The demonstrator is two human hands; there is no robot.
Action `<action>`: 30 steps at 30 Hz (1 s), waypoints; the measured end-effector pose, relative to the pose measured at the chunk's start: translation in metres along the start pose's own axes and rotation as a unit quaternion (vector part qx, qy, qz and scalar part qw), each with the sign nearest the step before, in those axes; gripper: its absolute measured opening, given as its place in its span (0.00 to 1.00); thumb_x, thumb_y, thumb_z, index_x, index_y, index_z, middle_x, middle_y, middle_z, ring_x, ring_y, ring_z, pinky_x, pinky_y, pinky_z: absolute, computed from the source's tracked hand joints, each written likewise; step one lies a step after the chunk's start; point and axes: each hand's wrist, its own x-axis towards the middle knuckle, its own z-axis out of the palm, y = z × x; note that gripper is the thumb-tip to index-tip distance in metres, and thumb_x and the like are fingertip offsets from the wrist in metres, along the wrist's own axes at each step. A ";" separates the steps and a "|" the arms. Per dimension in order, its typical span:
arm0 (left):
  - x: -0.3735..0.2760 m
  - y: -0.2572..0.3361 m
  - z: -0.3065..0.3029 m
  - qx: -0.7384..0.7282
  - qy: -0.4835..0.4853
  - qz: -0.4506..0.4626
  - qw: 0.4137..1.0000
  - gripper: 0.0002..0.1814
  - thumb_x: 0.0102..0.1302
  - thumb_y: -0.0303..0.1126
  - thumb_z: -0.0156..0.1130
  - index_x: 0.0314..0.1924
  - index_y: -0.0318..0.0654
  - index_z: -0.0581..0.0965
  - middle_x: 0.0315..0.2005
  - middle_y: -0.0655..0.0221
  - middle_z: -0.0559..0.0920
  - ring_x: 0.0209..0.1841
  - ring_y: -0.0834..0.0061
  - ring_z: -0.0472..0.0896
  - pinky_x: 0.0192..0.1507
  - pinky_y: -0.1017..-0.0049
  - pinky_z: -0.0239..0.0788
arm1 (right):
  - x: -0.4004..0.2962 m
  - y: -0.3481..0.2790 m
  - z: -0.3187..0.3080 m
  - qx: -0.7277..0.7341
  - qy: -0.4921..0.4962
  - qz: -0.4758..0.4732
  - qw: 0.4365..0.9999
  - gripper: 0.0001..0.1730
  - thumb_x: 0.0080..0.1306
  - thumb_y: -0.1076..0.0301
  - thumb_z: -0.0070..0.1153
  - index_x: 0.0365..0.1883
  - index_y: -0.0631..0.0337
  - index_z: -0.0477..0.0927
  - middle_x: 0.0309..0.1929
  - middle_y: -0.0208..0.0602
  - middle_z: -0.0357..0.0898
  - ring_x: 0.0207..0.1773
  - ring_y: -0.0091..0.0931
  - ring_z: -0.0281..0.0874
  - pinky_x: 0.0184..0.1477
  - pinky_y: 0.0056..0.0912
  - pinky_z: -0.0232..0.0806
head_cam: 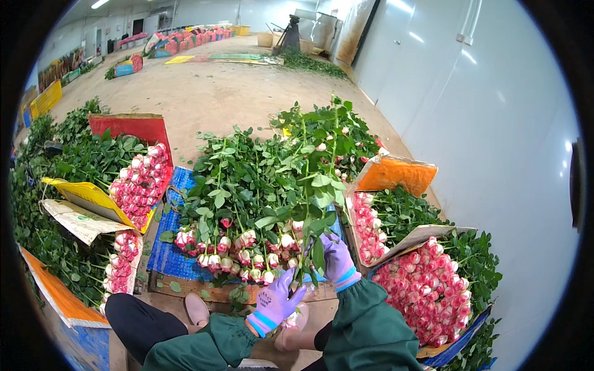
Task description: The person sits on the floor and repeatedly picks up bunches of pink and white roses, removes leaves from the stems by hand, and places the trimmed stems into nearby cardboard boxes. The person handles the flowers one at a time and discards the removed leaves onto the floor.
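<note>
Both my hands wear purple coated gloves with blue cuffs. My right hand (336, 259) grips the leafy stems of a few long roses (320, 190), whose cut ends point away from me. Beside the lower stems is my left hand (278, 297), its thumb and fingers parted around or next to a stem; whether it grips one I cannot tell. A pink-and-white rose bloom (291, 319) hangs just below it, partly hidden. Beyond my hands, a wide heap of pink-and-white roses (246, 241) lies on a blue woven sheet (162, 236), blooms toward me.
At left, roses lie between red (153, 125), yellow (93, 197) and orange boards (60, 287). At right, stacked roses (424, 292) lie beside an orange board (397, 175). A white wall (482, 116) rises on the right. Leaf litter (311, 65) and wrapped bundles (190, 39) are farther off.
</note>
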 end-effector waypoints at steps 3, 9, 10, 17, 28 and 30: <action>0.001 -0.003 -0.004 0.051 -0.046 -0.027 0.997 0.29 0.58 0.42 0.62 0.57 0.38 0.68 0.34 0.57 0.82 0.32 0.57 0.81 0.34 0.65 0.73 | 0.002 0.009 0.013 0.010 0.006 -0.048 0.999 0.18 0.69 0.64 0.47 0.54 0.64 0.69 0.49 0.42 0.75 0.47 0.31 0.77 0.45 0.33 0.73; -0.004 -0.008 -0.005 0.031 -0.053 -0.050 0.997 0.28 0.58 0.41 0.62 0.57 0.38 0.68 0.34 0.56 0.81 0.34 0.56 0.80 0.36 0.64 0.72 | 0.004 0.010 0.016 0.048 -0.119 0.028 0.991 0.32 0.63 0.61 0.56 0.63 0.59 0.61 0.54 0.44 0.71 0.54 0.36 0.73 0.53 0.40 0.70; -0.007 -0.007 -0.005 0.035 -0.067 -0.065 0.995 0.28 0.58 0.41 0.62 0.57 0.38 0.68 0.34 0.57 0.81 0.35 0.56 0.80 0.36 0.64 0.72 | 0.004 0.013 0.015 0.057 -0.131 0.026 0.989 0.32 0.63 0.62 0.57 0.62 0.61 0.62 0.53 0.43 0.72 0.52 0.36 0.74 0.52 0.39 0.70; 0.011 -0.016 -0.025 -0.328 -0.348 -0.174 0.861 0.17 0.67 0.38 0.54 0.52 0.38 0.71 0.39 0.67 0.81 0.41 0.77 0.78 0.41 0.74 0.70 | 0.002 0.009 0.026 -0.053 -0.059 -0.008 0.997 0.28 0.59 0.65 0.61 0.55 0.64 0.68 0.46 0.35 0.76 0.45 0.27 0.77 0.48 0.34 0.72; 0.053 0.007 -0.072 -0.501 -0.475 -0.234 0.685 0.24 0.71 0.43 0.47 0.60 0.35 0.64 0.44 0.61 0.80 0.39 0.75 0.81 0.34 0.85 0.71 | 0.028 0.004 0.034 -0.148 0.005 0.003 0.989 0.11 0.68 0.66 0.49 0.42 0.65 0.73 0.34 0.38 0.79 0.33 0.26 0.78 0.37 0.26 0.71; 0.050 0.011 -0.079 -0.452 -0.438 -0.230 0.742 0.26 0.69 0.46 0.50 0.59 0.35 0.66 0.41 0.64 0.82 0.37 0.77 0.80 0.32 0.83 0.70 | 0.027 0.006 0.037 -0.150 -0.009 0.044 0.988 0.13 0.68 0.64 0.51 0.44 0.65 0.73 0.35 0.41 0.80 0.32 0.27 0.79 0.35 0.29 0.73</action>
